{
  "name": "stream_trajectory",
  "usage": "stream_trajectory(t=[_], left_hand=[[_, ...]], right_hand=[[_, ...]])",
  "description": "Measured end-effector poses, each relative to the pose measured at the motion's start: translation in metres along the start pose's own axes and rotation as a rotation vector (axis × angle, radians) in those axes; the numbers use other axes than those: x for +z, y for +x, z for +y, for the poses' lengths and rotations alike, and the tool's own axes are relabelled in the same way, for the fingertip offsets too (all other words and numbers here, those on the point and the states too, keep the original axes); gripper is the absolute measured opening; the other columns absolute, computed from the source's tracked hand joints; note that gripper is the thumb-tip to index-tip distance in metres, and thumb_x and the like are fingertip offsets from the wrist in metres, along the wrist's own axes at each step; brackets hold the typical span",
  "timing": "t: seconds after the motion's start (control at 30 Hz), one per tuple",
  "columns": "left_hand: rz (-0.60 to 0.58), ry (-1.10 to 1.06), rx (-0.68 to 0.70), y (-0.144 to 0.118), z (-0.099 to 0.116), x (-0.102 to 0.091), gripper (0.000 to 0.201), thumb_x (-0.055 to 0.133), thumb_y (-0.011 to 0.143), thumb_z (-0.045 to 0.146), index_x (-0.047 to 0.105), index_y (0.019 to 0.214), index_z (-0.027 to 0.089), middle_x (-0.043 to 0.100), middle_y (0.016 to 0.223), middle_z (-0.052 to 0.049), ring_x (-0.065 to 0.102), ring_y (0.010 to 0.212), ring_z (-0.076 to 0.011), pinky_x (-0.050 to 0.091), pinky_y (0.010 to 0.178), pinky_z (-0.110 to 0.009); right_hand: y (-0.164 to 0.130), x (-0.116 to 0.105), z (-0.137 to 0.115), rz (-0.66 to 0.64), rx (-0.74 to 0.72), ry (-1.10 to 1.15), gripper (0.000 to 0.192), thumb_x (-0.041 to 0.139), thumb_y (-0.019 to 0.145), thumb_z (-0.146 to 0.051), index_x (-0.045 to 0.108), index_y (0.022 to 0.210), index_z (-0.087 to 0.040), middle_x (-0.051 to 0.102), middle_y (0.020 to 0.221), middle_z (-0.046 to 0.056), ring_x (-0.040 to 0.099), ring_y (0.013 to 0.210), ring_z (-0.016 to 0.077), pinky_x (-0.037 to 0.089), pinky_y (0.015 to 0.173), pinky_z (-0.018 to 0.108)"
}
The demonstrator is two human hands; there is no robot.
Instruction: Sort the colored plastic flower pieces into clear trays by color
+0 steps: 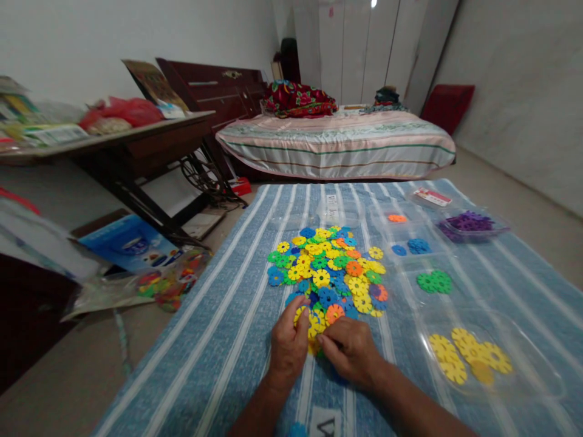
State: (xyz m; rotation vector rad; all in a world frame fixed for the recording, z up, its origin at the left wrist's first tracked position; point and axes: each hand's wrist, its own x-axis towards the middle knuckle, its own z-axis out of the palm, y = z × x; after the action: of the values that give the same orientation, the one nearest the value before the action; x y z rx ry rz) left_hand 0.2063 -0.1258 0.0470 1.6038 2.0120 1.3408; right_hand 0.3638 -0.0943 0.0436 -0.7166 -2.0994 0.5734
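A pile of flat snowflake-shaped plastic pieces [328, 267] in yellow, blue, green and orange lies on a blue striped cloth [218, 340]. My left hand [288, 345] rests at the pile's near edge, fingertips on a yellow piece [312, 325]. My right hand [350, 351] sits beside it, fingers curled and pinching at pieces on the near edge; what it grips is hidden. Clear containers to the right hold sorted pieces: yellow [469, 355], green [434, 281], blue [413, 246], orange [396, 218] and purple [469, 222].
A bed [337, 145] stands beyond the cloth. A dark wooden table [136, 145] with clutter is at the left, with a bag of coloured pieces [168, 282] and a blue package [130, 243] on the floor beneath. An empty clear container [339, 209] sits behind the pile.
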Motion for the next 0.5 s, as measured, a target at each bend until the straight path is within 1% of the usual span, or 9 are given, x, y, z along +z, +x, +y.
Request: stream_trajectory(t=[0.1, 0.23, 0.3, 0.37, 0.4, 0.43, 0.47, 0.5], left_hand=[[-0.001, -0.039, -0.057, -0.001, -0.001, 0.001, 0.031, 0.047, 0.091, 0.032, 0.064, 0.113, 0.018, 0.075, 0.106, -0.007, 0.071, 0.098, -0.0191, 0.057, 0.089, -0.032], [0.027, -0.037, -0.053, 0.001, -0.003, -0.002, 0.030, 0.046, 0.091, 0.030, 0.064, 0.112, 0.020, 0.073, 0.109, -0.007, 0.069, 0.101, -0.0181, 0.055, 0.093, -0.032], [0.062, 0.003, -0.018, 0.002, -0.003, -0.011, 0.029, 0.048, 0.090, 0.030, 0.064, 0.112, 0.019, 0.072, 0.110, -0.007, 0.068, 0.102, -0.0184, 0.054, 0.094, -0.033], [0.085, 0.059, 0.047, -0.001, 0.000, -0.026, 0.026, 0.052, 0.089, 0.030, 0.064, 0.109, 0.018, 0.071, 0.110, -0.009, 0.067, 0.103, -0.0194, 0.053, 0.094, -0.035], [0.071, 0.088, 0.089, -0.005, 0.002, -0.036, 0.024, 0.053, 0.089, 0.030, 0.064, 0.106, 0.018, 0.070, 0.109, -0.009, 0.066, 0.102, -0.0196, 0.053, 0.093, -0.035], [0.017, 0.116, 0.137, -0.010, 0.004, -0.047, 0.020, 0.054, 0.089, 0.029, 0.065, 0.102, 0.018, 0.071, 0.105, -0.009, 0.066, 0.099, -0.0192, 0.053, 0.091, -0.034], [-0.076, 0.144, 0.185, -0.016, 0.006, -0.058, 0.016, 0.056, 0.088, 0.028, 0.065, 0.097, 0.018, 0.071, 0.099, -0.007, 0.066, 0.094, -0.0184, 0.053, 0.087, -0.032], [-0.202, 0.171, 0.233, -0.023, 0.009, -0.068, 0.013, 0.058, 0.087, 0.028, 0.064, 0.094, 0.019, 0.070, 0.091, -0.006, 0.066, 0.088, -0.0173, 0.053, 0.081, -0.030]], right_hand=[[0.002, -0.003, 0.000, 0.001, 0.050, 0.027, 0.038, 0.046, 0.093, -0.025, 0.053, 0.056, -0.018, 0.057, 0.053, 0.000, 0.048, 0.050, 0.0083, 0.030, 0.055, 0.024], [0.002, -0.004, 0.002, -0.007, 0.127, 0.064, 0.039, 0.047, 0.093, -0.028, 0.055, 0.056, -0.018, 0.055, 0.052, -0.001, 0.049, 0.050, 0.0081, 0.031, 0.054, 0.022], [0.001, -0.005, 0.004, -0.018, 0.166, 0.081, 0.040, 0.047, 0.093, -0.030, 0.055, 0.056, -0.018, 0.055, 0.052, -0.001, 0.049, 0.050, 0.0082, 0.031, 0.053, 0.022], [0.000, -0.005, 0.005, -0.023, 0.201, 0.093, 0.039, 0.048, 0.092, -0.031, 0.056, 0.056, -0.018, 0.055, 0.052, -0.001, 0.048, 0.049, 0.0083, 0.031, 0.052, 0.022], [-0.001, -0.006, 0.005, -0.025, 0.216, 0.096, 0.039, 0.048, 0.092, -0.032, 0.056, 0.057, -0.018, 0.055, 0.052, -0.001, 0.048, 0.049, 0.0084, 0.031, 0.052, 0.022], [-0.001, -0.006, 0.005, -0.029, 0.228, 0.098, 0.039, 0.048, 0.092, -0.033, 0.057, 0.057, -0.018, 0.054, 0.052, -0.001, 0.048, 0.049, 0.0085, 0.031, 0.052, 0.022], [-0.001, -0.007, 0.005, -0.034, 0.237, 0.099, 0.040, 0.048, 0.092, -0.034, 0.056, 0.057, -0.018, 0.054, 0.052, -0.001, 0.047, 0.049, 0.0086, 0.031, 0.052, 0.022], [-0.001, -0.007, 0.005, -0.039, 0.244, 0.100, 0.040, 0.048, 0.092, -0.035, 0.056, 0.056, -0.018, 0.053, 0.052, -0.001, 0.047, 0.049, 0.0087, 0.031, 0.052, 0.023]])
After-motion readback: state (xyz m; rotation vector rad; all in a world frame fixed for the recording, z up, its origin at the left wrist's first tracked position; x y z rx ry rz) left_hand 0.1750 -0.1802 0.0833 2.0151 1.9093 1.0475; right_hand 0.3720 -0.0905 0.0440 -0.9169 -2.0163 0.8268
